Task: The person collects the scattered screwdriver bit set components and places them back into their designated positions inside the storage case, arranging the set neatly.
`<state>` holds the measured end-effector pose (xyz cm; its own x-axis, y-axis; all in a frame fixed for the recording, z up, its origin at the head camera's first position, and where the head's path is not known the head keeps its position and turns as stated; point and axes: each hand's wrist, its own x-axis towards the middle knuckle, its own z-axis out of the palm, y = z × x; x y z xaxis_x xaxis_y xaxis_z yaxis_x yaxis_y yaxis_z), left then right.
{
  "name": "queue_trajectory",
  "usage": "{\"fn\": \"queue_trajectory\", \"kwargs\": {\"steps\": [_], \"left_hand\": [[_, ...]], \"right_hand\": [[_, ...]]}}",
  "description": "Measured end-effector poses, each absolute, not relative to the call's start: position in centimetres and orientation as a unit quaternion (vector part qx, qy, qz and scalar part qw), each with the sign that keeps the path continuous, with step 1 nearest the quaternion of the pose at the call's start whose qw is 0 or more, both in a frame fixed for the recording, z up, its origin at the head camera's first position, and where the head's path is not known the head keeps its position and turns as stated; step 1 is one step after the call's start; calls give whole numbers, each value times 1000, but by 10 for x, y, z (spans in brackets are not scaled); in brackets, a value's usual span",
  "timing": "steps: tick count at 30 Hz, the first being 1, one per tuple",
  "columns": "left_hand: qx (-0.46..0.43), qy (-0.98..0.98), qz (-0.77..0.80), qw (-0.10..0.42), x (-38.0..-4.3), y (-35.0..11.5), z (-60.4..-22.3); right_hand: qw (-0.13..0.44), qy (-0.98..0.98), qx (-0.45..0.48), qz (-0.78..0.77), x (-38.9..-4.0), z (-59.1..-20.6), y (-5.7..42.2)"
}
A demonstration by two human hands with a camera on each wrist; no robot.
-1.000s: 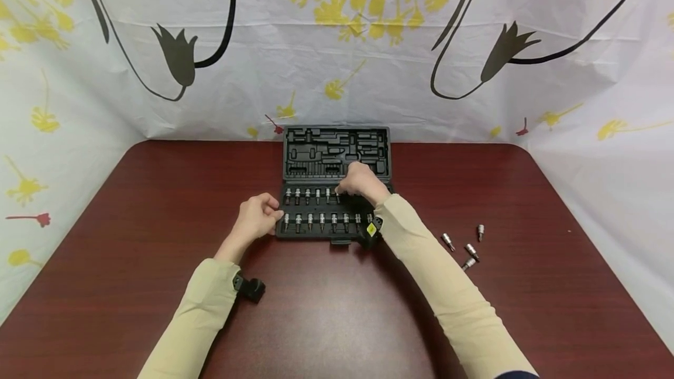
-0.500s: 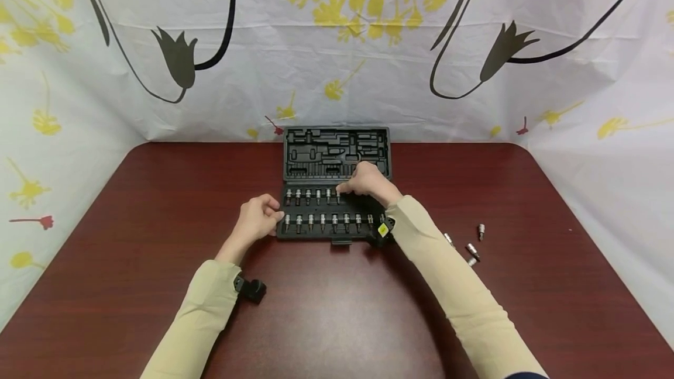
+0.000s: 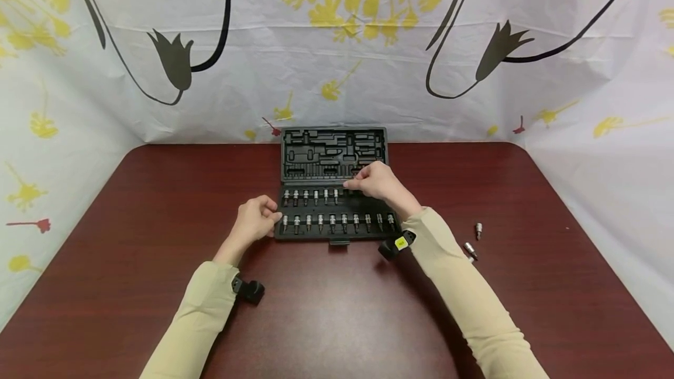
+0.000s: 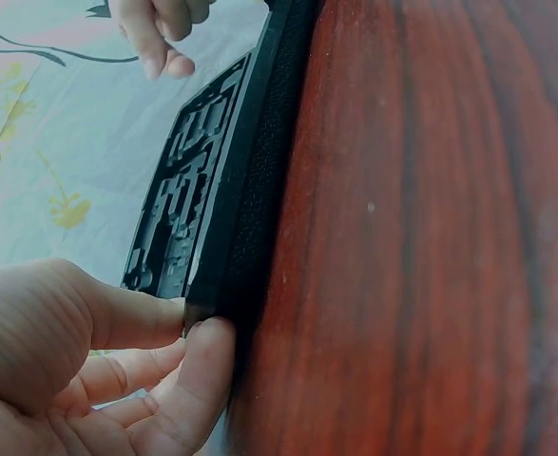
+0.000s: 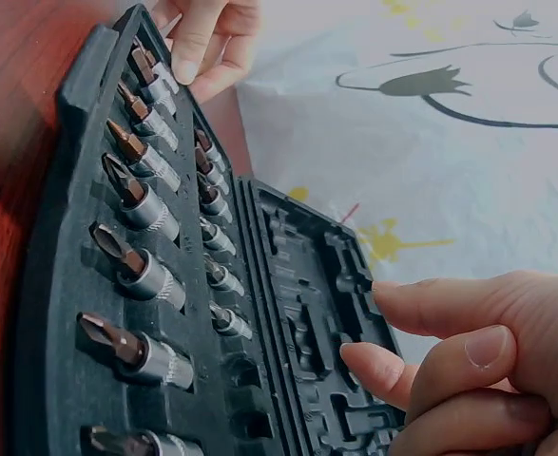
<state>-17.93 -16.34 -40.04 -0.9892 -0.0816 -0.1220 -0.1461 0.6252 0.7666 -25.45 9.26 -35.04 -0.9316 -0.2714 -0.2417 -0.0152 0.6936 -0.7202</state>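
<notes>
A black plastic socket case (image 3: 313,210) lies open on the table, lid at the back. Its front row of bit sockets (image 3: 332,223) runs the full width. In the back row, bit sockets (image 5: 229,321) fill the left part, and vacant slots follow to their right. My left hand (image 3: 255,219) pinches the case's left edge between thumb and fingers; the left wrist view shows this grip on the corner. Just above the vacant back-row slots hovers my right hand (image 3: 380,184). In the right wrist view its thumb and forefinger stand apart with nothing between them.
To the right of the case, loose bit sockets (image 3: 478,231) lie on the dark red table (image 3: 326,309), one partly behind the right sleeve (image 3: 463,285). The moulded lid (image 3: 334,154) stands raised before a patterned white sheet (image 3: 253,75).
My right hand has drawn off the last bit socket in the back row and shifted right. That socket stays in its slot. The left hand keeps its hold on the case.
</notes>
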Motion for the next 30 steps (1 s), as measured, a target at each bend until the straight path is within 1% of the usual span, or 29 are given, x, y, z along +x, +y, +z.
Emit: {"fn": "queue_trajectory", "kwargs": {"steps": [8,23,30], "left_hand": [[-62,899,432,32,-179,-163,-401],[-65,899,431,30,-178,-163,-403],[-64,899,431,30,-179,-163,-402]], "right_hand": [[161,914,-88,-363,-247,-347,103],[107,937,-106,-315,-233,-345,133],[103,936,-108,-319,-228,-346,144]]}}
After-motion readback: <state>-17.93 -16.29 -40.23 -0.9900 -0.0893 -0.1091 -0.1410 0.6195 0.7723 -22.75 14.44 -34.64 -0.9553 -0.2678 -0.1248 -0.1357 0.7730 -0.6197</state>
